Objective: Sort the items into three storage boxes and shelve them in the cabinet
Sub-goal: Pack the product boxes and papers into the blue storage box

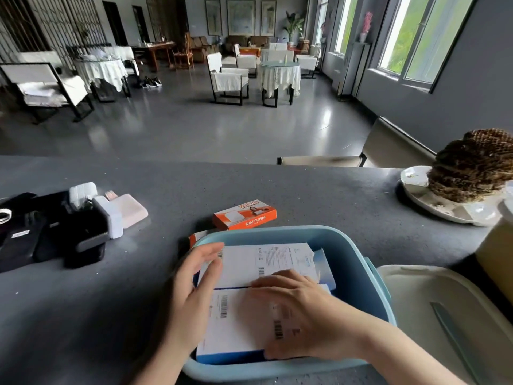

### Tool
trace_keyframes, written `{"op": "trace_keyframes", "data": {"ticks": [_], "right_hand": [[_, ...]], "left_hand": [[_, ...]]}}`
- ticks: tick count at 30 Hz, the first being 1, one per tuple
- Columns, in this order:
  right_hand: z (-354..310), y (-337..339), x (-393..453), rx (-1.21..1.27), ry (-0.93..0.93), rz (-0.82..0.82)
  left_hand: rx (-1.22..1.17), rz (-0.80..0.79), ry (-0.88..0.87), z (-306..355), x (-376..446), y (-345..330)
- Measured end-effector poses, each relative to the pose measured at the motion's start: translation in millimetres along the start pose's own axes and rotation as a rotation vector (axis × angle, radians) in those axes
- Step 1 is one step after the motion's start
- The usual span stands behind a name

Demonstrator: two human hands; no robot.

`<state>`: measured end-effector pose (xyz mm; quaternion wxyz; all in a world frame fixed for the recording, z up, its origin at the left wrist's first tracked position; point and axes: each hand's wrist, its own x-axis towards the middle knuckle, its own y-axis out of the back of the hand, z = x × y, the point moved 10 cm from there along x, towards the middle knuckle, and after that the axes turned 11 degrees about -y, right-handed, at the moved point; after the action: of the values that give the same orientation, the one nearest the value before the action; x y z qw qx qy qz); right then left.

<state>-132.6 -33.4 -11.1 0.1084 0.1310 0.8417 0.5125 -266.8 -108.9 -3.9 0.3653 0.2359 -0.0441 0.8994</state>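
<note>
Two white cartons lie flat, side by side, in the blue storage box (347,245) on the grey surface (305,190): the far carton (266,262) and the near carton (236,323). The left hand (194,284) rests with straight fingers against the cartons' left edges. The right hand (299,309) lies flat, fingers spread, on top of the near carton. An orange box (245,216) sits just beyond the blue box's rim. Black pouches and white chargers (80,218) lie well to the left.
</note>
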Motion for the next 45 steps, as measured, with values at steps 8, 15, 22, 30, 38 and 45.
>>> {"op": "trace_keyframes", "data": {"ticks": [8, 15, 22, 30, 38, 45], "right_hand": [[60.8, 38.8, -25.4, 0.342, -0.292, 0.492], [137.6, 14.5, -29.6, 0.512, -0.838, 0.250], [132.1, 30.6, -23.2, 0.514, -0.760, 0.456], [139.0, 33.6, -19.0, 0.443, -0.797, 0.463], [140.5, 29.6, -17.5, 0.493, -0.791, 0.476], [146.4, 21.4, -15.7, 0.602, -0.809, 0.447]], "left_hand": [[0.520, -0.388, -0.193, 8.5, 8.9, -59.0], [0.941, -0.816, -0.202, -31.0, -7.6, -92.4], [1.145, -0.914, -0.240, -48.0, -15.3, -92.1], [1.226, -0.815, -0.346, -43.3, -10.6, -91.2], [1.282, -0.807, -0.384, -44.3, -11.7, -90.7], [1.285, -0.788, -0.400, -42.6, -11.8, -90.4]]}}
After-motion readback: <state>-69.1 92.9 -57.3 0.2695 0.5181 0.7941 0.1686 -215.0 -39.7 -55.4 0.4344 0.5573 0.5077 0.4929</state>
